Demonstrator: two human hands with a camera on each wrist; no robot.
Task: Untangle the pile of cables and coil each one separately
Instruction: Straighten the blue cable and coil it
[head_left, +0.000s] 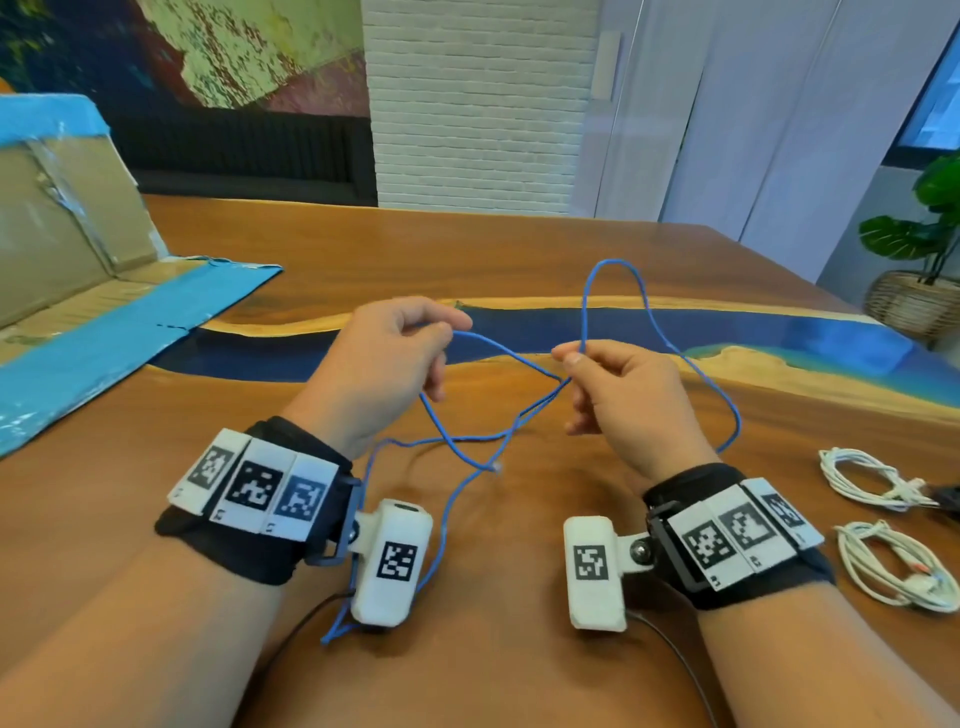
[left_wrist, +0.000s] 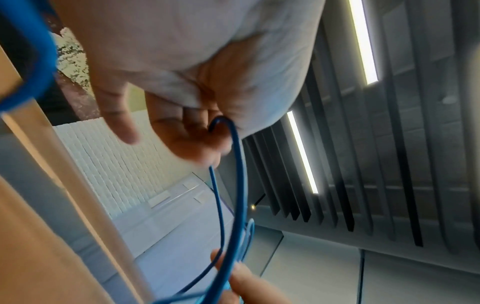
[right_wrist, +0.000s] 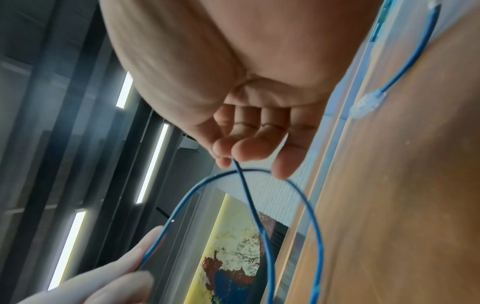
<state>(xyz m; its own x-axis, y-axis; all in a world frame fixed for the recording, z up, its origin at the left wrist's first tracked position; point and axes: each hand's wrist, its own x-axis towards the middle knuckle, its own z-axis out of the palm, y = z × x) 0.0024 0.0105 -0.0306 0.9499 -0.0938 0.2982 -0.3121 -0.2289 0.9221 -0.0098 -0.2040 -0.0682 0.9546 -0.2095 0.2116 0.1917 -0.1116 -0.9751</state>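
A thin blue cable (head_left: 519, 358) hangs in loose loops above the wooden table (head_left: 467, 249). My left hand (head_left: 395, 353) pinches one strand of it between thumb and forefinger. My right hand (head_left: 618, 384) pinches another strand, and a tall loop (head_left: 615, 265) rises from that pinch. The cable's clear plug end (head_left: 496, 467) dangles between my wrists, and a further length trails down by my left wrist camera. The left wrist view shows the blue cable (left_wrist: 239, 164) curling out of my left hand's fingers (left_wrist: 182, 139). In the right wrist view the blue cable (right_wrist: 241, 176) leaves my right hand's fingertips (right_wrist: 249, 152).
Two coiled white cables (head_left: 867, 478) (head_left: 893, 566) lie on the table at the right. A flattened cardboard box with blue tape (head_left: 78, 270) covers the left side. A blue resin strip (head_left: 623, 322) crosses the table. A potted plant (head_left: 919, 260) stands off the far right corner.
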